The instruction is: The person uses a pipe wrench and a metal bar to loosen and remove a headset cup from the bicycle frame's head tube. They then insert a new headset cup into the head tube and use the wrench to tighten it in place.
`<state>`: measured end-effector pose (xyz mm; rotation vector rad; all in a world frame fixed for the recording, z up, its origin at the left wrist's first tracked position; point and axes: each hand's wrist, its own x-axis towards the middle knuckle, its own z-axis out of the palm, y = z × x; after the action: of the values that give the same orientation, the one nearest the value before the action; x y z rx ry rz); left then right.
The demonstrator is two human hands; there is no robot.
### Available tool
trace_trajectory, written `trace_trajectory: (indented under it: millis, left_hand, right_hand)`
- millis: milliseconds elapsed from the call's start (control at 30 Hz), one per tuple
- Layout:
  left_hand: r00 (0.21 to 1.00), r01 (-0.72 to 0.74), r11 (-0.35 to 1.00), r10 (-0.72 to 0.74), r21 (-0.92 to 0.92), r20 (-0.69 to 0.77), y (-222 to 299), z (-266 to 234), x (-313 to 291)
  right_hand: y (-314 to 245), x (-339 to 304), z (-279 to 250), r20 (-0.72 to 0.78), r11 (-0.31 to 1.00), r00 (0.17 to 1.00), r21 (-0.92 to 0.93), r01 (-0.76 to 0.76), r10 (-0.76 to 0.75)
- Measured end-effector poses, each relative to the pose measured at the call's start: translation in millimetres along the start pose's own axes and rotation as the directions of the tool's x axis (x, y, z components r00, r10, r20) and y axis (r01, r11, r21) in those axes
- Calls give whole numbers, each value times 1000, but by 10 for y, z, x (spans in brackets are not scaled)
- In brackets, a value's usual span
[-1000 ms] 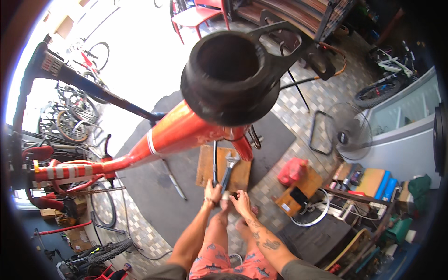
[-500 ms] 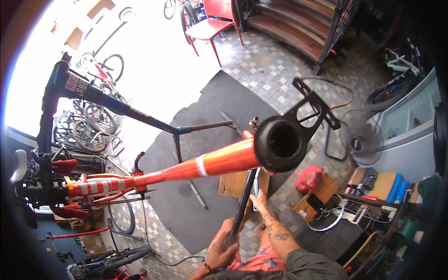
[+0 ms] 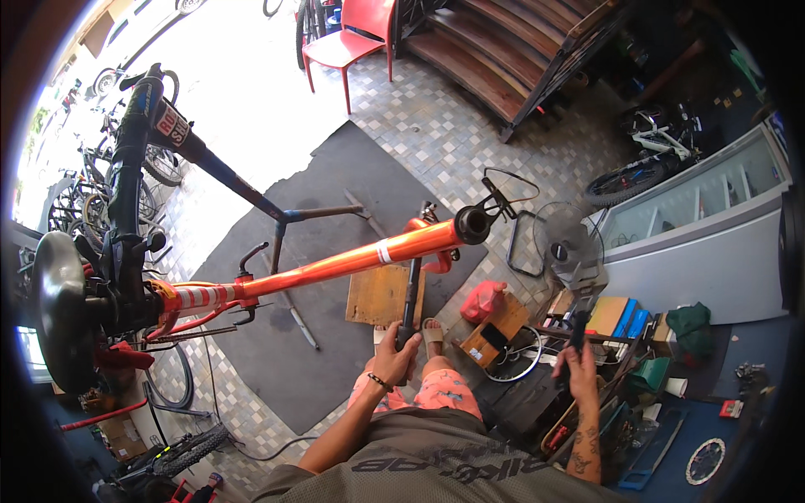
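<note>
An orange bike frame (image 3: 352, 267) hangs in a dark repair stand (image 3: 220, 174), its open round tube end (image 3: 472, 225) pointing right. Below that end, a black rod (image 3: 413, 289) slopes down toward me. My left hand (image 3: 394, 356) is closed around the rod's lower end, above my knees. Over the tool bench at the right, my right hand (image 3: 577, 369) is raised with its fingers curled around a slim black tool (image 3: 579, 329). What kind of tool it is does not show clearly.
A wooden block (image 3: 373, 295) lies on the dark mat (image 3: 251, 352) by my feet. On the right are a red bag (image 3: 484, 300), a wheel rim (image 3: 537, 356), a fan (image 3: 574, 251) and a cluttered tool bench (image 3: 616, 335). A red chair (image 3: 348, 49) and wooden stairs (image 3: 482, 63) stand farther off.
My right hand has moved from beside the rod, where it held a shiny tool, out to the bench. My left hand stays on the rod. My view has drawn back from the frame.
</note>
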<state>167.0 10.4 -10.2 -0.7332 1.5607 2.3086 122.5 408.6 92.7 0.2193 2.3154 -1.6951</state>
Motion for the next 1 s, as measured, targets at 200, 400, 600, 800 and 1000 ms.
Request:
trace_trajectory:
  millis: [200,400,600,800,1000]
  left_hand:
    - [996,-63,993,69,100,-63,-35,-12,116]
    - [993,-34,981,55,190,-102,127,-195,66]
    - [980,-126,922,172,366,-96,186,-177,61]
    - [987,-36,969,73,246,-141,250,-11,-18]
    - [986,-39,983,67,180,-154,295,138,-84]
  right_hand:
    - [-1570,925,-700,141,926,982,-337,169,-128]
    - [-2589,2070,-393,518,528,783,-583,617,-343]
    - [-2986,2530,-4,700,428,687,-570,701,-195]
    - [-3081,2838,197,830,309,507,-431,848,-233]
    - [-3243,3154,423,912,237,331,-274,932,-244]
